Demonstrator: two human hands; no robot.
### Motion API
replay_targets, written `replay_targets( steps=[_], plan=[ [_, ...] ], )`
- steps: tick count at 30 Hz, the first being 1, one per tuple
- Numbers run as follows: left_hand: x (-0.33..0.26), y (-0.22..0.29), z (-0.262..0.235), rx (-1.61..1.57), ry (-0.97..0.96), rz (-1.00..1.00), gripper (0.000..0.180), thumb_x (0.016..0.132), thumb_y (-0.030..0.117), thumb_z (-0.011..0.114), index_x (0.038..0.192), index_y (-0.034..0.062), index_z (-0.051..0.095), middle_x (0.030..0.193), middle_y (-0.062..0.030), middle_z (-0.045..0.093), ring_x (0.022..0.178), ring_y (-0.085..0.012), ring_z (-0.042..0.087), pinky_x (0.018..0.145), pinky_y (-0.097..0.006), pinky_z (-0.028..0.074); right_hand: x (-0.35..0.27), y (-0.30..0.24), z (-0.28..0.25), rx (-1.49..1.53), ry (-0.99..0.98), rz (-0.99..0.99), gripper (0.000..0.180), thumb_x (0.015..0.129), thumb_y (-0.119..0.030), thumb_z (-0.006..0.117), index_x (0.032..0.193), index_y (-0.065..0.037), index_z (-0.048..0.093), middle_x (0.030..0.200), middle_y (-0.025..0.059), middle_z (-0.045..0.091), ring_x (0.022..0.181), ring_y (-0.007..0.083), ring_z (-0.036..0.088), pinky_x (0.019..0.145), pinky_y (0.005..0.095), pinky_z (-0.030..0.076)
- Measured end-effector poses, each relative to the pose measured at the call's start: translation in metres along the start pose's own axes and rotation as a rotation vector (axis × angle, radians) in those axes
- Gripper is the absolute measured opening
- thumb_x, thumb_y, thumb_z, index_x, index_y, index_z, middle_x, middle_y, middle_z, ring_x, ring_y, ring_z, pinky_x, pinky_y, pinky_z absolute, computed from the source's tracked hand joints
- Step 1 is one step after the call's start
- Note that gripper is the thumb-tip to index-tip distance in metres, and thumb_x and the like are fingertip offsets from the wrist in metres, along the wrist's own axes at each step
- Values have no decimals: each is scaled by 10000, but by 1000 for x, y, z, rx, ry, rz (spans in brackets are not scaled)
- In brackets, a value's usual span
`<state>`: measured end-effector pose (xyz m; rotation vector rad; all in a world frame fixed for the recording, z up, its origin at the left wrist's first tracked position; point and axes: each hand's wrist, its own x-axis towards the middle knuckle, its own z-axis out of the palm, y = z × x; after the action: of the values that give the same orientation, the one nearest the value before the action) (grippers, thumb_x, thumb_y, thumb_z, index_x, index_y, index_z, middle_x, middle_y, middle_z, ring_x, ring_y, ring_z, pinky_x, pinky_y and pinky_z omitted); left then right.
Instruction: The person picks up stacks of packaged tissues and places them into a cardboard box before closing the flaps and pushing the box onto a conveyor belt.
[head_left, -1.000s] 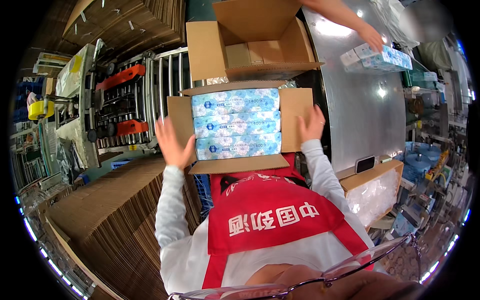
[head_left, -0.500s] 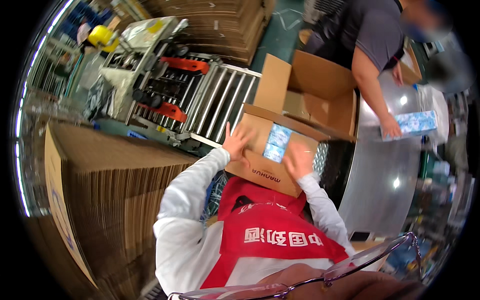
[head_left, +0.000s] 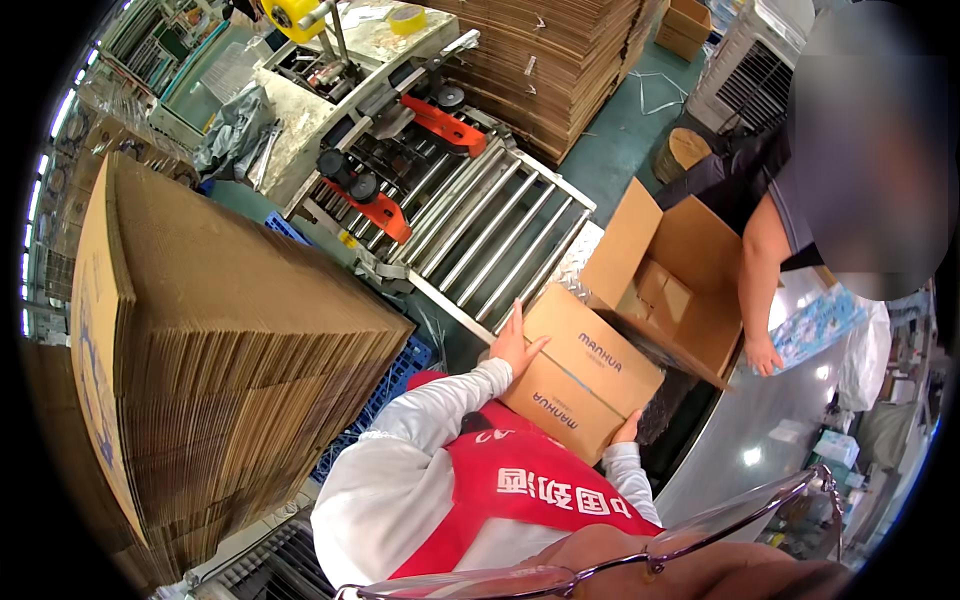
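In front of me is a brown cardboard box (head_left: 590, 370) with dark print, its two top flaps folded down to a narrow seam that shows a little blue. My left hand (head_left: 515, 347) holds the box's left end, thumb lying on top. At the near right corner, my right hand (head_left: 627, 430) grips the box's edge; part of its fingers is hidden. Just beyond stands a second, open carton (head_left: 690, 285) with its flaps up. A co-worker's hand (head_left: 764, 356) touches a blue patterned pack (head_left: 815, 325) on the metal table (head_left: 735, 430).
To the left of the box, a roller conveyor (head_left: 510, 225) leads to a taping machine with orange guides (head_left: 380, 212). A tall stack of flat cardboard (head_left: 250, 370) rises at my left; another stack (head_left: 550, 70) stands at the back. A blue pallet (head_left: 375, 405) lies low beside me.
The flaps have come down over the blue packs inside the box. My hands have moved from the flaps to the box's ends. My view has shifted, and the box appears turned.
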<state>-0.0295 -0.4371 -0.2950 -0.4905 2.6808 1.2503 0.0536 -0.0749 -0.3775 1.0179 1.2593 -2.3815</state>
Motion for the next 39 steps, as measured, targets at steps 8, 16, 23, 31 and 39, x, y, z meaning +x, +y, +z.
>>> replay_targets(
  steps=[8,16,23,31,39],
  plan=[
    [198,-34,-139,563,321,497,909,905,522,609,1580,82,189,1595,-220,262,1479,-376,249,1186,-530,229,39,128,186,-407,117,-83,543,1065,-421,380,1385,6,479,1417,181,510,1229,314,525,1048,409,431],
    [267,-93,-206,549,318,431,734,950,421,540,1533,35,315,1609,-180,269,1512,-344,189,1217,-547,99,194,89,489,-1193,-196,-588,661,1064,-390,338,1473,107,186,1300,402,519,1205,480,536,1026,493,419],
    [316,-134,-262,543,345,373,703,961,406,509,1521,19,336,1611,-193,258,1520,-330,167,1222,-535,81,177,76,595,-1579,-116,-381,794,1014,-590,234,1427,87,280,1107,359,642,1115,503,589,980,490,452],
    [295,-131,-256,569,340,373,611,942,356,535,1485,102,417,1600,-146,305,1500,-345,212,1205,-574,119,189,136,575,-1176,-556,-258,792,1016,-626,257,1509,-10,322,1411,283,500,1314,403,478,1105,405,363],
    [-30,-151,-49,159,-227,42,592,855,359,662,1408,182,548,1457,-110,518,1457,-456,250,1160,-697,66,35,109,167,-1757,-803,10,479,1025,-335,479,1390,-26,497,1323,250,565,1248,347,537,1033,421,430]
  ],
)
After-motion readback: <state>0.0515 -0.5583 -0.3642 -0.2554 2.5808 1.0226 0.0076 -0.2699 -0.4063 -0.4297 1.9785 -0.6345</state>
